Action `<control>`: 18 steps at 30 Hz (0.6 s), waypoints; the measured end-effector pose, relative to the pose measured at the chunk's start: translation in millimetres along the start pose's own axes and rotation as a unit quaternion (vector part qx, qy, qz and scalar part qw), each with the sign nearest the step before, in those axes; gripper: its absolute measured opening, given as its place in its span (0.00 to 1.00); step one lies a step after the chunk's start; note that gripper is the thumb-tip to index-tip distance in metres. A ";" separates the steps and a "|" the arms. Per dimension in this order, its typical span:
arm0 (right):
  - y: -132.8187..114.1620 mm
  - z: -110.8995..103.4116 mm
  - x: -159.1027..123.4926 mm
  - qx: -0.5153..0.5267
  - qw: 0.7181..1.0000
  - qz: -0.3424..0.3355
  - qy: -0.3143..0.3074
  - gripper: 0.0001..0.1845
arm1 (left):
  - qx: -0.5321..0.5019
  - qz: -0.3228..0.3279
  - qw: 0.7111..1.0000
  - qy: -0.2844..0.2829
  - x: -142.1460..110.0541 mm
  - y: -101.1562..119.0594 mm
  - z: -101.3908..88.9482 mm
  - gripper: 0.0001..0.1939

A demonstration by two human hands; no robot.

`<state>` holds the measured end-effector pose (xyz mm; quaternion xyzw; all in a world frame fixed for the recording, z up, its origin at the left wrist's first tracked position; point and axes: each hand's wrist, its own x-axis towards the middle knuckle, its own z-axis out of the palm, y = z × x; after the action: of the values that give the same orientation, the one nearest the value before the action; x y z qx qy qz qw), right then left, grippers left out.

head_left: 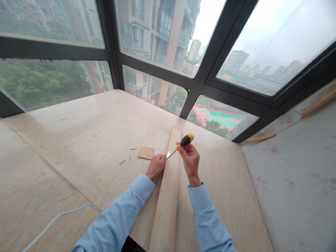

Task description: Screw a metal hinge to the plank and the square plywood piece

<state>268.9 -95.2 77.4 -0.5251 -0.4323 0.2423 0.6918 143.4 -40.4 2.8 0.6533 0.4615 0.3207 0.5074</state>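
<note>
A long wooden board [165,203] lies lengthwise on the pale stone-look surface. On its left edge sits a small metal hinge [168,154]. My left hand [155,166] is closed at that edge, its fingertips pressed beside the hinge; what lies between them is partly hidden. Held in my right hand [190,160] is a screwdriver [186,140] with a black and yellow handle. Its shaft slants down to the left, and the tip is at the hinge. My right fingers wrap the lower part of the handle.
Left of the board lie a small square wooden piece [146,153] with holes and several small metal pieces, one a screw-like piece [123,161]. A white cable [63,214] crosses the lower left. Dark-framed windows [157,71] border the far side; a flowered wall [294,175] stands right.
</note>
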 end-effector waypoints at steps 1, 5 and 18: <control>0.3 1.3 -1.4 -0.005 1.000 -0.010 -0.017 0.17 | 0.004 0.000 1.000 0.001 -0.1 0.3 0.0 0.24; 4.6 4.0 -3.1 -0.045 0.997 -0.058 -0.035 0.19 | 0.011 0.005 1.000 0.002 -0.6 1.5 0.1 0.24; 4.9 1.8 -4.7 -0.016 0.999 -0.041 -0.029 0.18 | 0.011 0.006 1.000 0.003 1.5 -1.5 1.1 0.24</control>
<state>265.5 -96.3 71.3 -0.5107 -0.4766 0.2221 0.6803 144.6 -39.3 1.0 0.6601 0.4628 0.3211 0.4969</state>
